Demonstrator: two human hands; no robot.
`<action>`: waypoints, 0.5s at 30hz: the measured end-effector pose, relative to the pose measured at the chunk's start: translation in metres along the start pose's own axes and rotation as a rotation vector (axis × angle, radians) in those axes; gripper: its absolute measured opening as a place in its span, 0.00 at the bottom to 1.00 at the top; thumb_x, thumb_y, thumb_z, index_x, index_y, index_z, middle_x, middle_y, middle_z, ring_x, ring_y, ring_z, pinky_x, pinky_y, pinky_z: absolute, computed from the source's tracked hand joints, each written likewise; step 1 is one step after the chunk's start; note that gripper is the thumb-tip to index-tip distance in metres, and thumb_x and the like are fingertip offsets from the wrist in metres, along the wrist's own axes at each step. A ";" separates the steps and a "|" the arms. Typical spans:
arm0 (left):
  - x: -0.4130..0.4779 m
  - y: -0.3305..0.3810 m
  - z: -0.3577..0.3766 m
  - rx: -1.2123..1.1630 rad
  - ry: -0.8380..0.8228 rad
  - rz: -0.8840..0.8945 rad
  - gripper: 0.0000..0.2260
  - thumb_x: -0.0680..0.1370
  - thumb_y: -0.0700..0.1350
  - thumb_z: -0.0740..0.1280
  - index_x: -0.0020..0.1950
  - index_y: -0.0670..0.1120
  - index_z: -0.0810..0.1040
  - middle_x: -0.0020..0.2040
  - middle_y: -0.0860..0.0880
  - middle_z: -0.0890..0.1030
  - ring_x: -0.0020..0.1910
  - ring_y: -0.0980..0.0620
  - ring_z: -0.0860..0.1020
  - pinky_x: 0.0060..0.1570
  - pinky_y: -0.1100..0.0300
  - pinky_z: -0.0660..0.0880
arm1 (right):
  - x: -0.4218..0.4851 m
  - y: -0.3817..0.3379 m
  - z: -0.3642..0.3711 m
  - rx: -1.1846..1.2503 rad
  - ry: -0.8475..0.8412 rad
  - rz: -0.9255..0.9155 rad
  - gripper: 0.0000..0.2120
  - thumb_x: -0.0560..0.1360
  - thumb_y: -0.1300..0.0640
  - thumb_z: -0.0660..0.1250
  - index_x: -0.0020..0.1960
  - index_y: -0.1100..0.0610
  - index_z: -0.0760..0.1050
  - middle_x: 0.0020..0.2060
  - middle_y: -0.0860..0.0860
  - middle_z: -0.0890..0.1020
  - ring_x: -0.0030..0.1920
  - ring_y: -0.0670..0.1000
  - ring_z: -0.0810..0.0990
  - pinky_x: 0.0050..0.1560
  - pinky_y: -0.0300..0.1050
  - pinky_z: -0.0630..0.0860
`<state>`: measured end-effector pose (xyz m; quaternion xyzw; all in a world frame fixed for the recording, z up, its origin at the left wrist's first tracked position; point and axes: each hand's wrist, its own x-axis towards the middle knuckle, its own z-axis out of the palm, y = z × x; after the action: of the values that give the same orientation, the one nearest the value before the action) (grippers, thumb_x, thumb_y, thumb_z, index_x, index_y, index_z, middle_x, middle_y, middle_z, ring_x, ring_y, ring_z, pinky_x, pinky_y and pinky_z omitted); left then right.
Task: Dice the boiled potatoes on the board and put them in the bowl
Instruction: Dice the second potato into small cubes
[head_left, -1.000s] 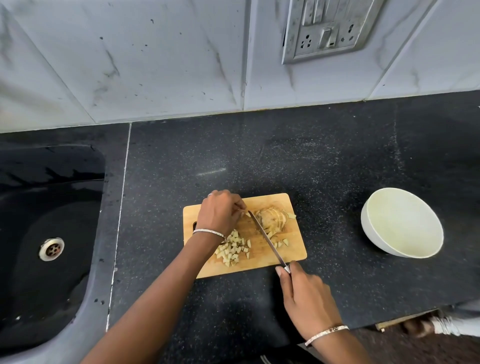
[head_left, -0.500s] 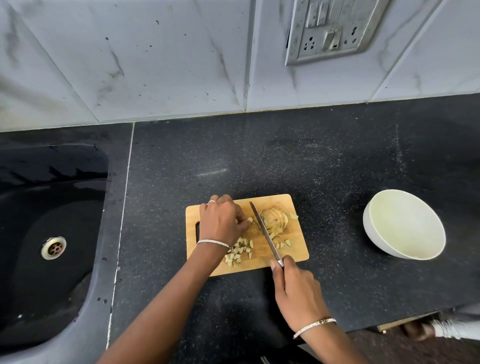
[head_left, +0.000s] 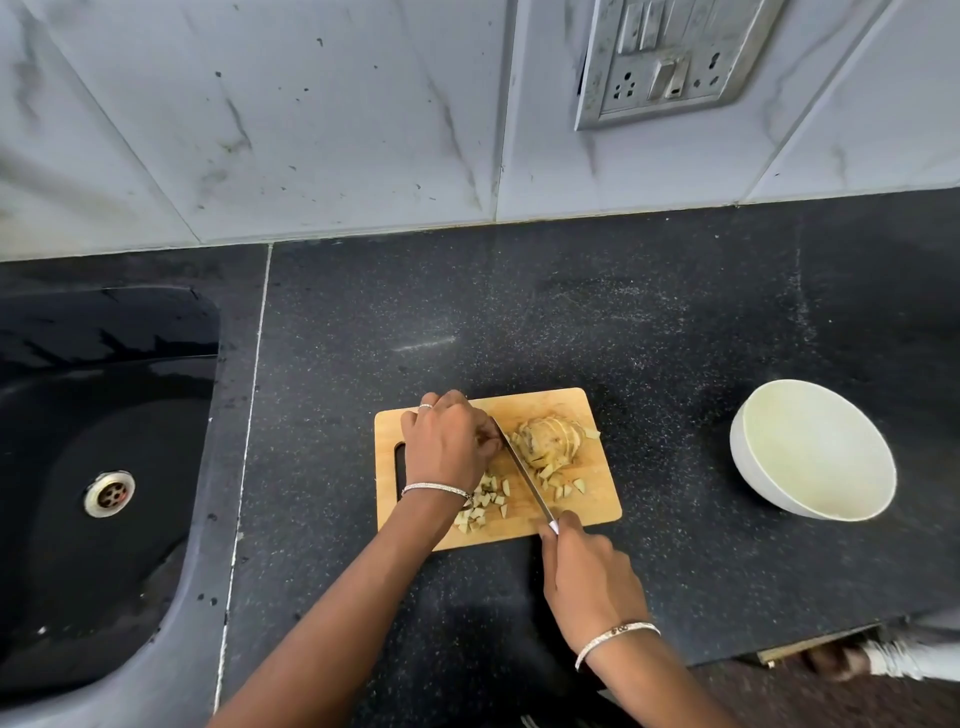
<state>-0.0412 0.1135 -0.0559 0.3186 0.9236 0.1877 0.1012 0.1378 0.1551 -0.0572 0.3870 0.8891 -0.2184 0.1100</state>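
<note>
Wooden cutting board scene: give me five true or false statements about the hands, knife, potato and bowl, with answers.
1. The right hand grips the steel-bladed knife. True.
2. The round white bowl holds diced potato. False: it looks empty.
3. Small pale potato cubes lie on the rectangular wooden cutting board. True.
4. The sliced boiled potato lies between the blade and the left hand. False: it lies on the blade's far side, toward the bowl.
5. The left hand touches the bowl. False: it rests on the board, beside the blade.

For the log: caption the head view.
Right hand holds knife beside sliced potato on board; left hand at knife; bowl empty.
</note>
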 end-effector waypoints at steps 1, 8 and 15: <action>0.000 0.000 0.000 -0.003 0.004 -0.003 0.02 0.73 0.51 0.72 0.44 0.55 0.84 0.49 0.54 0.78 0.52 0.51 0.70 0.47 0.56 0.63 | 0.001 -0.002 -0.001 -0.019 -0.009 0.011 0.17 0.83 0.45 0.47 0.64 0.52 0.67 0.49 0.54 0.82 0.53 0.61 0.81 0.42 0.51 0.73; 0.001 0.002 0.000 0.001 0.004 -0.022 0.03 0.74 0.49 0.70 0.41 0.54 0.84 0.48 0.55 0.78 0.51 0.51 0.70 0.48 0.55 0.64 | 0.006 -0.004 -0.005 0.079 -0.074 0.025 0.15 0.83 0.45 0.50 0.56 0.52 0.71 0.47 0.55 0.81 0.51 0.62 0.81 0.42 0.50 0.71; -0.002 0.003 0.004 0.029 0.042 -0.054 0.04 0.72 0.52 0.71 0.40 0.54 0.83 0.48 0.55 0.77 0.51 0.52 0.69 0.47 0.55 0.62 | 0.006 0.011 -0.016 0.276 -0.130 -0.032 0.17 0.82 0.47 0.56 0.37 0.51 0.68 0.29 0.49 0.75 0.29 0.51 0.72 0.33 0.47 0.65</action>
<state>-0.0371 0.1157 -0.0581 0.2911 0.9364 0.1780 0.0823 0.1421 0.1730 -0.0487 0.3691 0.8477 -0.3650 0.1095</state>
